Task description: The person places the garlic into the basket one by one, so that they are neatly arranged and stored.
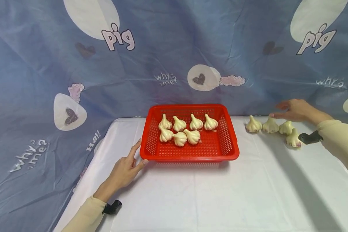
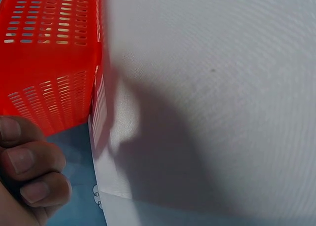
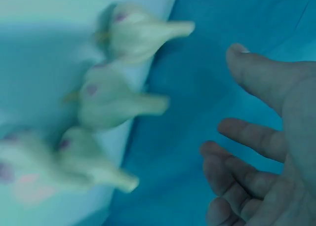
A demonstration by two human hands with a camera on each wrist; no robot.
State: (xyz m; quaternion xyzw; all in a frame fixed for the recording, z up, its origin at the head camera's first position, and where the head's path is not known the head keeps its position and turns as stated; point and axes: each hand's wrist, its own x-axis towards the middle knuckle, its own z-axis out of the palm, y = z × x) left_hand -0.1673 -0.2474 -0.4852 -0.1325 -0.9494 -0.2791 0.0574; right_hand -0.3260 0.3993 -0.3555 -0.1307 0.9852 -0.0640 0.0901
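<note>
A red plastic basket (image 1: pixel 188 158) with slotted sides holds several garlic bulbs (image 1: pixel 179 139) in two rows. My left hand (image 1: pixel 122 172) is at its front left corner, index finger along the left rim and thumb at the front edge. In the left wrist view the other fingers (image 2: pixel 33 159) bend beside the basket wall (image 2: pixel 49 63). Over at the right, more garlic bulbs (image 1: pixel 253 124) lie close together near the table's back edge. My right hand (image 1: pixel 297 109) hovers just above and behind them. The right wrist view shows its fingers (image 3: pixel 259 139) spread, holding nothing.
White cloth (image 1: pixel 191 199) covers the table. Behind it hangs a blue printed curtain (image 1: pixel 168 51), close to the basket's back rim and to the loose bulbs. Dark straps with small devices (image 1: pixel 112 207) sit at both wrists.
</note>
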